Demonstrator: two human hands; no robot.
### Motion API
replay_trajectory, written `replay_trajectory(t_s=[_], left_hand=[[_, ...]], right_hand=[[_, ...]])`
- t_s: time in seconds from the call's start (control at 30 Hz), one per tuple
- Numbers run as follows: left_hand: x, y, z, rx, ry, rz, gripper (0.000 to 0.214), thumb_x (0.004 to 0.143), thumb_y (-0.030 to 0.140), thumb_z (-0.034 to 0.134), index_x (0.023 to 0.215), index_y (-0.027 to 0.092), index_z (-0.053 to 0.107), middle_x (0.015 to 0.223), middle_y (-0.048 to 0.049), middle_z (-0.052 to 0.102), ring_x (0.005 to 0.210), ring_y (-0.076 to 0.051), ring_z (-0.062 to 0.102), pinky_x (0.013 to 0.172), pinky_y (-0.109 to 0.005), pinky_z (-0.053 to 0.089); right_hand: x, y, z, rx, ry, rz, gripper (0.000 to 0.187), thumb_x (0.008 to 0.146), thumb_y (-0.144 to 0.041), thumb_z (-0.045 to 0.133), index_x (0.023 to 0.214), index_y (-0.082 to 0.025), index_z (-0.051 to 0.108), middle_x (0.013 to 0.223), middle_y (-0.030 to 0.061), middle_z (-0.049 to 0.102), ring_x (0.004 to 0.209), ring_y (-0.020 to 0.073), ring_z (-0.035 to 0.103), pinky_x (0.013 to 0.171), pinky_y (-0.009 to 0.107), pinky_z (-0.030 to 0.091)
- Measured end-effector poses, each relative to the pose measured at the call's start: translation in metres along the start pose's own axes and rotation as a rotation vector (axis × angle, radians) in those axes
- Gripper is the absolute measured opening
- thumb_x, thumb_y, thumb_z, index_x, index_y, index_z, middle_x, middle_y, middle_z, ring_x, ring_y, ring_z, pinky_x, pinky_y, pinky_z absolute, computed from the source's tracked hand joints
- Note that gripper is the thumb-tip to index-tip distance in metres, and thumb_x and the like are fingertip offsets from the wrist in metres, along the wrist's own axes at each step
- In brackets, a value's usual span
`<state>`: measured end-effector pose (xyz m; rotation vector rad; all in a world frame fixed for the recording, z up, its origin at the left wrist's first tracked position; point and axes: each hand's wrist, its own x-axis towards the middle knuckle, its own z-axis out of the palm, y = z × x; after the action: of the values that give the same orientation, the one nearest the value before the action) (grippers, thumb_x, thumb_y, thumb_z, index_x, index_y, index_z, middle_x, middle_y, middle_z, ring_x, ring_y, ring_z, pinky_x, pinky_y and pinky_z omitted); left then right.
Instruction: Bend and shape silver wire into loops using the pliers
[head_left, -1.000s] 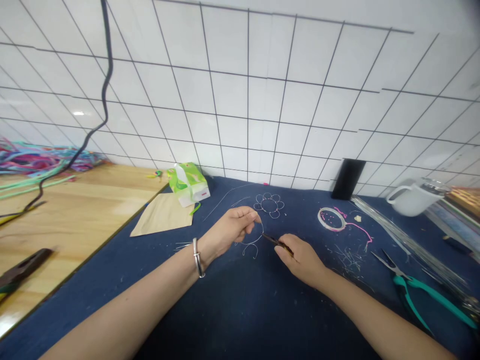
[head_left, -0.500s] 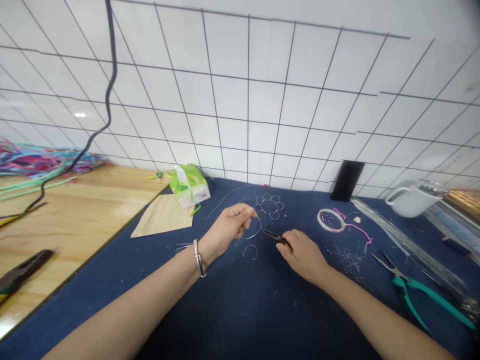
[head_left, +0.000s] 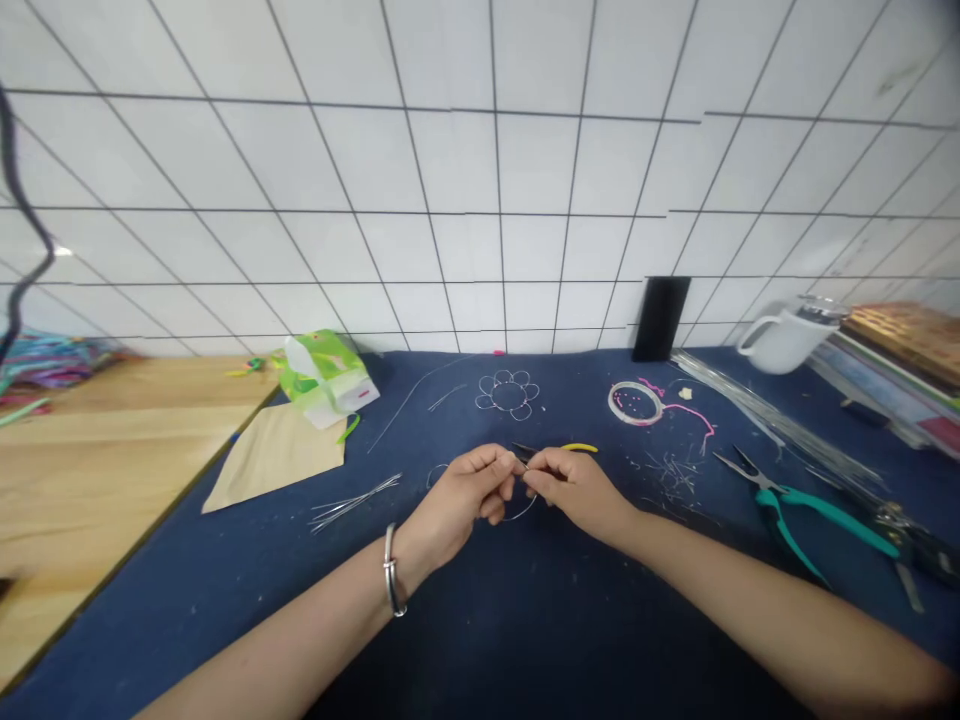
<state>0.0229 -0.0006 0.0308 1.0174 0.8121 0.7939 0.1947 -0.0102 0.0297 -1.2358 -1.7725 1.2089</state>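
Observation:
Both hands meet over the dark blue mat, pinching a thin curved wire [head_left: 523, 513] between them. My left hand [head_left: 480, 490], with a silver bangle on its wrist, has thumb and fingertips pressed together on it. My right hand [head_left: 574, 487] grips it from the other side, fingertips almost touching the left ones. Small pliers with a yellow handle [head_left: 581, 448] lie just behind my right hand, partly covered by it. A flower-shaped wire piece [head_left: 508, 396] lies flat beyond the hands. Another bent wire [head_left: 433, 474] shows partly beside my left hand.
Straight wire pieces [head_left: 356, 502] lie left, near a beige cloth [head_left: 277, 452] and green tissue pack [head_left: 326, 375]. To the right are a ring-shaped dish [head_left: 636, 402], wire scraps [head_left: 673, 478], teal-handled pliers [head_left: 832, 515], a long wire bundle [head_left: 772, 415] and a white mug [head_left: 787, 338].
My right hand has let go of the small pliers, which now lie on the mat, and has come left to hold the wire with my left hand. The camera view has shifted.

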Motion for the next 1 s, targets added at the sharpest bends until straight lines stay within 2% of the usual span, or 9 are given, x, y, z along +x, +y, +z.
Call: replay_trajectory(t_s=[0.17, 0.43, 0.7, 0.87, 1.0], left_hand=[[0.0055, 0.0009, -0.0061, -0.030, -0.038, -0.037, 0.024, 0.085, 0.035, 0.048, 0.080, 0.015, 0.058, 0.057, 0.0034, 0.048, 0.043, -0.004, 0.036, 0.058, -0.026, 0.042], [0.0064, 0.0029, -0.0072, 0.054, -0.051, -0.032, 0.023, 0.084, 0.035, 0.049, 0.076, 0.016, 0.059, 0.047, 0.0068, 0.042, 0.036, -0.003, 0.027, 0.054, -0.025, 0.042], [0.0074, 0.0027, -0.0092, 0.056, -0.010, 0.005, 0.023, 0.084, 0.034, 0.050, 0.072, 0.015, 0.057, 0.046, 0.0070, 0.041, 0.037, -0.004, 0.030, 0.056, -0.024, 0.041], [0.0067, 0.0064, -0.0107, 0.104, -0.005, 0.006, 0.025, 0.084, 0.037, 0.049, 0.071, 0.016, 0.055, 0.047, 0.0066, 0.042, 0.038, -0.005, 0.034, 0.058, -0.025, 0.042], [0.0053, 0.0073, -0.0104, 0.182, -0.008, 0.022, 0.025, 0.083, 0.037, 0.049, 0.073, 0.016, 0.056, 0.048, 0.0056, 0.044, 0.041, -0.006, 0.037, 0.058, -0.025, 0.042]], right_hand=[[0.0022, 0.0075, -0.0020, 0.190, 0.036, 0.037, 0.014, 0.081, -0.029, 0.050, 0.084, -0.017, 0.056, 0.071, -0.0006, 0.056, 0.058, 0.0087, 0.045, 0.057, 0.022, 0.038], [0.0009, 0.0098, -0.0004, 0.169, 0.096, 0.019, 0.011, 0.080, -0.026, 0.050, 0.079, -0.018, 0.057, 0.069, -0.0015, 0.056, 0.060, 0.0088, 0.046, 0.056, 0.022, 0.037], [0.0004, 0.0097, -0.0011, 0.206, 0.111, 0.017, 0.010, 0.079, -0.025, 0.050, 0.076, -0.017, 0.055, 0.068, -0.0016, 0.056, 0.057, 0.0081, 0.044, 0.054, 0.021, 0.035], [-0.0011, 0.0062, -0.0034, 0.197, 0.091, 0.033, 0.011, 0.079, -0.028, 0.052, 0.076, -0.017, 0.056, 0.067, -0.0016, 0.056, 0.057, 0.0083, 0.044, 0.056, 0.022, 0.036], [-0.0013, 0.0017, -0.0054, 0.287, -0.015, 0.076, 0.013, 0.078, -0.029, 0.054, 0.078, -0.017, 0.058, 0.069, -0.0007, 0.057, 0.061, 0.0087, 0.047, 0.056, 0.021, 0.036]])
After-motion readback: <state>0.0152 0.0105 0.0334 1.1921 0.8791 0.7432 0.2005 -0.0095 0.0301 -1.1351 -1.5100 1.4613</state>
